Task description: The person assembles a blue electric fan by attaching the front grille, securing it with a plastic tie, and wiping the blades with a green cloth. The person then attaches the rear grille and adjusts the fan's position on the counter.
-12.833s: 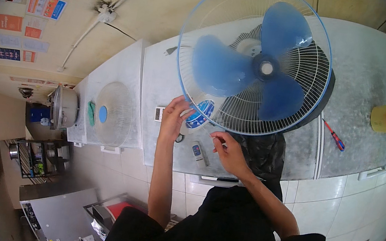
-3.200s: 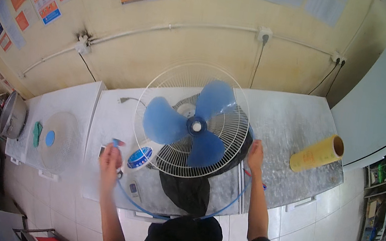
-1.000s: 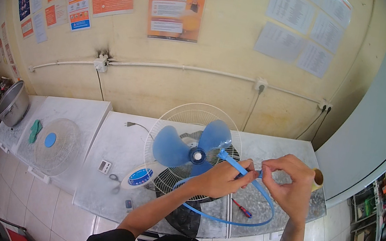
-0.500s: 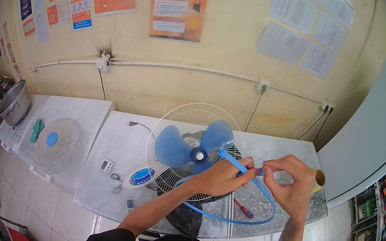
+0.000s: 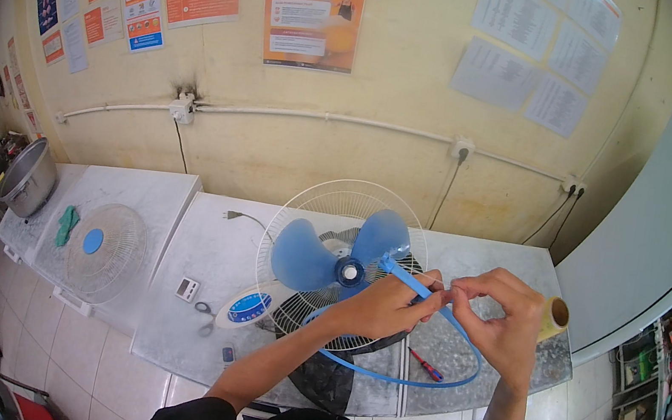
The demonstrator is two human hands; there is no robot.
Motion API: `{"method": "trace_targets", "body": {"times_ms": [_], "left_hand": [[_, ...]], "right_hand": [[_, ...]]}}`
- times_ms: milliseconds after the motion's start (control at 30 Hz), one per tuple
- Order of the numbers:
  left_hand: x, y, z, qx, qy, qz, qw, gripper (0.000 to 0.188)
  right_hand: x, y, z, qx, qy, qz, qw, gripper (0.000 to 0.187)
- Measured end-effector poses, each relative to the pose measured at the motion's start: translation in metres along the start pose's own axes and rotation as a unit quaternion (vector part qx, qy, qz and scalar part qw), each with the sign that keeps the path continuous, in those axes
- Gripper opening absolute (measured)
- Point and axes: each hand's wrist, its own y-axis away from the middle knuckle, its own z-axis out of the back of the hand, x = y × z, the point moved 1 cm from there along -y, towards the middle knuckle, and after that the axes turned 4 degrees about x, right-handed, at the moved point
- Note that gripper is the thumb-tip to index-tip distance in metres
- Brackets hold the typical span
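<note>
A blue plastic ring band (image 5: 415, 378) hangs in a loop in front of me, both its ends pinched between my hands. My left hand (image 5: 387, 303) grips one end of the band and my right hand (image 5: 500, 323) grips the other, fingertips almost touching. Behind and below my hands lies a fan (image 5: 328, 265) with blue blades and a white wire rear guard on the grey counter (image 5: 201, 251). Its round blue-and-white base (image 5: 247, 309) points toward the counter's front edge.
A separate white front fan guard (image 5: 103, 250) with a blue centre lies on the left counter beside a green cloth (image 5: 68, 222) and a metal pot (image 5: 27, 177). A red screwdriver (image 5: 426, 365), scissors (image 5: 203, 316), a small white timer (image 5: 187, 289) and a yellow roll (image 5: 551, 316) lie around.
Over the last second my hands stay together on the blue band, shifting slightly down. Earlier they held the band around the fan guard, then lifted it off and brought its ends together.
</note>
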Motion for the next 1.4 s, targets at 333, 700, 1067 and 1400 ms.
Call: {"method": "trace_targets", "body": {"times_ms": [333, 700, 1067, 1400], "left_hand": [[0.001, -0.003, 0.0, 0.004, -0.083, -0.023, 0.996, 0.026], [0.013, -0.012, -0.009, 0.031, -0.158, -0.001, 0.987, 0.032], [0.003, 0.062, 0.046, -0.276, -0.027, -0.003, 0.961, 0.028], [0.001, 0.092, 0.07, -0.218, -0.081, -0.022, 0.972, 0.028]], "right_hand": [[0.0, -0.012, -0.01, 0.049, 0.013, 0.023, 0.998, 0.011], [-0.016, -0.026, -0.029, 0.167, -0.08, -0.038, 0.982, 0.012], [-0.03, 0.003, -0.022, 0.058, -0.102, -0.013, 0.993, 0.017], [-0.018, -0.005, -0.032, 0.156, -0.16, 0.047, 0.973, 0.016]]}}
